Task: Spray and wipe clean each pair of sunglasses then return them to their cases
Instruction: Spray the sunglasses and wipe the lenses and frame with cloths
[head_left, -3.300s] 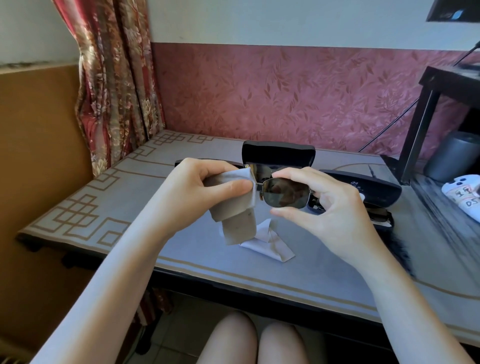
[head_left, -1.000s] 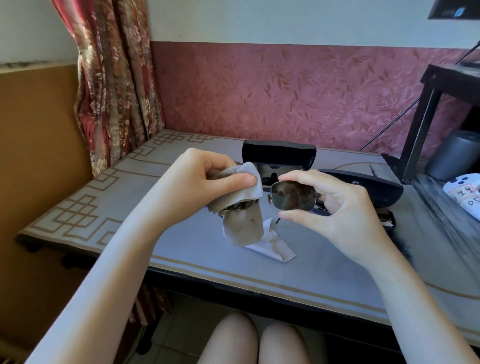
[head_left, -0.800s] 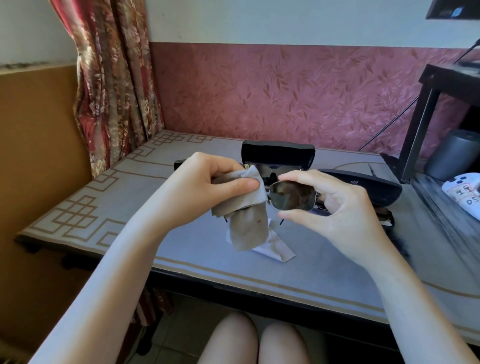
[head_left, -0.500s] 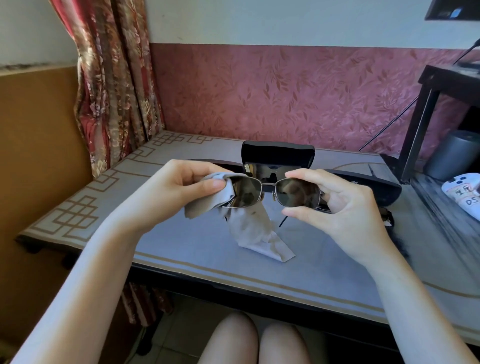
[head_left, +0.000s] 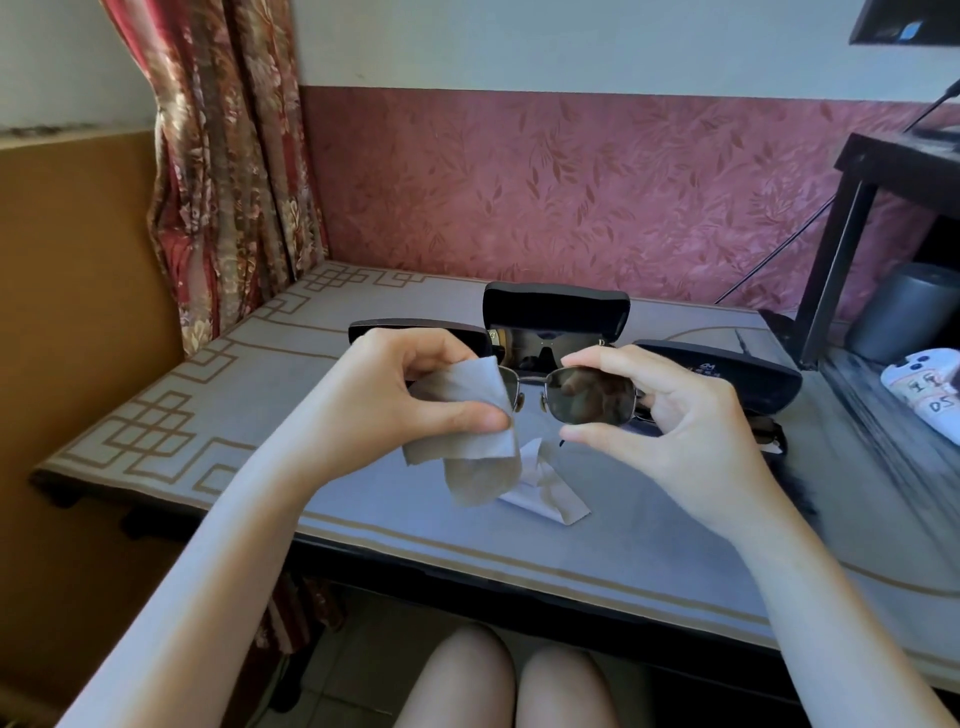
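My right hand (head_left: 675, 431) pinches a pair of metal-framed sunglasses (head_left: 587, 400) by the right lens rim, above the table. My left hand (head_left: 405, 400) presses a grey cleaning cloth (head_left: 467, 421) around the left lens, which the cloth hides. Behind the glasses an open black case (head_left: 556, 312) stands with another dark pair inside. A shut black case (head_left: 727, 379) lies to its right, and a third black case (head_left: 410, 327) shows behind my left hand. A dark pair of sunglasses (head_left: 763, 431) lies by my right wrist.
A folded white cloth (head_left: 545, 488) lies on the grey patterned table (head_left: 208, 415) below the glasses. At the right stand a black shelf frame (head_left: 841, 234), a grey cylinder (head_left: 904, 306) and a white labelled object (head_left: 930, 389). A floral curtain (head_left: 223, 156) hangs at the left.
My left hand has brought the cloth back over the left lens, which was uncovered half a second ago. My right hand keeps its hold on the right lens rim.
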